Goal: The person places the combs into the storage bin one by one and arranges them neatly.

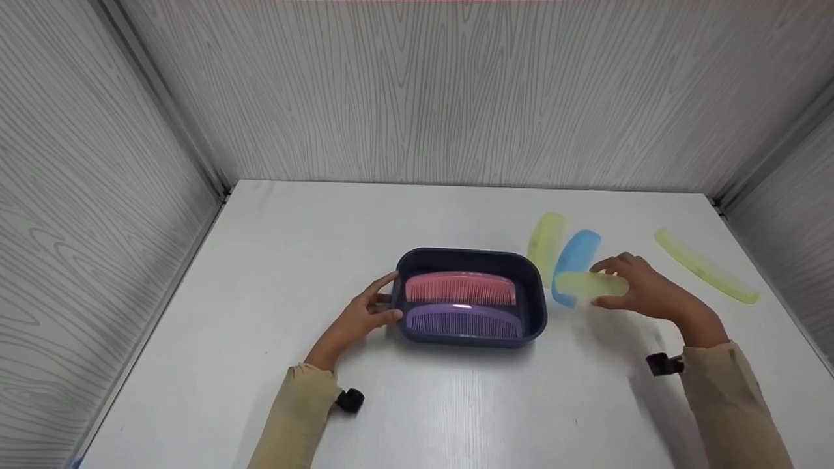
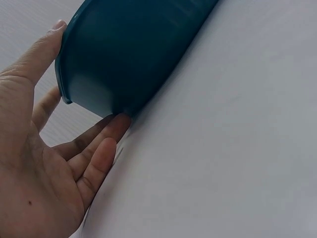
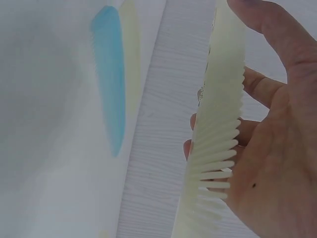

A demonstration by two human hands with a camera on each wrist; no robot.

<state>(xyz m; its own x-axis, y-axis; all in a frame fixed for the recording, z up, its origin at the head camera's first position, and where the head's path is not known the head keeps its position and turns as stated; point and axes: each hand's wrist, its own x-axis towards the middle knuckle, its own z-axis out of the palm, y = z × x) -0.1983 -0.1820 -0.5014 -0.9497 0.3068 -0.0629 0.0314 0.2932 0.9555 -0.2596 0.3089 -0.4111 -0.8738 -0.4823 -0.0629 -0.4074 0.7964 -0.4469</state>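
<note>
A dark blue oblong basin stands mid-table, with a pink comb and a purple comb lying side by side inside. My left hand grips the basin's left end; the left wrist view shows the thumb on the rim and fingertips against the lower wall. To the right, my right hand holds a pale yellow comb between thumb and fingers, raised off the table. Behind it lies a blue comb, partly covered by the held comb in the head view. Another yellow comb lies beside the blue one.
A third yellow comb lies at the far right of the white table. Wood-grain panels close off the back and both sides. A black wrist camera sits at the left cuff, another at the right.
</note>
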